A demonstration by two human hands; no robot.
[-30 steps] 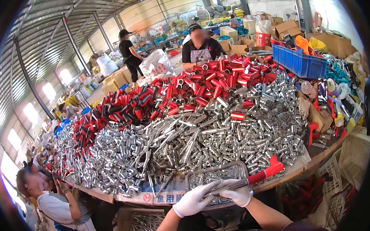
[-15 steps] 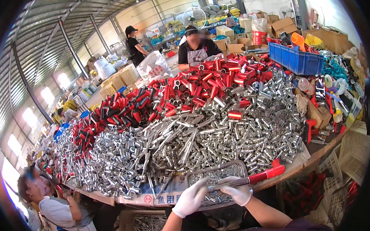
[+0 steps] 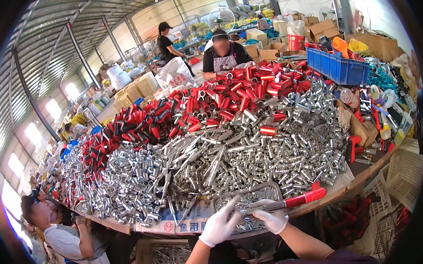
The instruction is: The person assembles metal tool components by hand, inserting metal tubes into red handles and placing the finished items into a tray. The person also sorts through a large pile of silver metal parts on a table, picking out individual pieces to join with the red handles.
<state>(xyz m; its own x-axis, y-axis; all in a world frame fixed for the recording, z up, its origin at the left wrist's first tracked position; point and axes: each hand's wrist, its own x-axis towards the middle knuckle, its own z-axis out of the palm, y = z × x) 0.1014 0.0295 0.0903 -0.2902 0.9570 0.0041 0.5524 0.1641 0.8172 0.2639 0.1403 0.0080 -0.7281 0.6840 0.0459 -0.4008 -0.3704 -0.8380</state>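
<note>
A long tool with a red angled handle and a grey metal shaft lies across in front of me, its thin end toward the left. My right hand, in a white glove, is closed around the shaft. My left hand, also gloved in white, is raised beside the thin end with its fingers stretched and apart. Whether its thumb touches the tip is hard to tell. Just beyond both hands sits a dark-rimmed tray of small metal parts.
A big heap of silver metal pieces covers the table, with red tubes behind. A blue crate stands far right. One person works opposite, another at left. Pale plastic baskets are at the right edge.
My left hand has shifted slightly right and its fingers are spread more. The tool has hardly moved. The far standing person moved right; the person at left turned their head.
</note>
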